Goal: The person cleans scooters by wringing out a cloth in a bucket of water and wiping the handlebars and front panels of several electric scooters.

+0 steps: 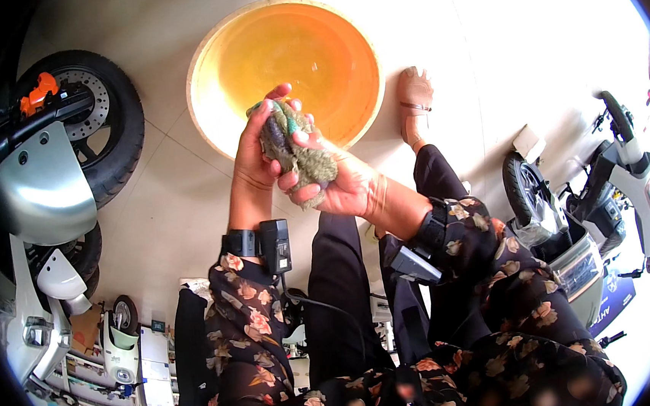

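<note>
A bunched, damp-looking grey-green cloth (pixel 314 164) with darker and teal patches is squeezed between my two hands. My left hand (pixel 253 149) wraps its left and upper side, fingers curled around it. From the lower right, my right hand (pixel 348 184) grips the same cloth, thumb across the top. Both hands are over the near edge of a round yellow-orange basin (pixel 363 62) on the floor. Shallow water (pixel 291 60) seems to lie in the basin. Parts of the cloth are hidden inside my fingers.
At the left stands a scooter wheel (pixel 131 111) with a brake disc and an orange caliper, beside a silver fender (pixel 45 187). More scooters (pixel 563 215) are parked at the right. My foot in a tan shoe (pixel 414 97) is right of the basin on pale floor tiles (pixel 159 185).
</note>
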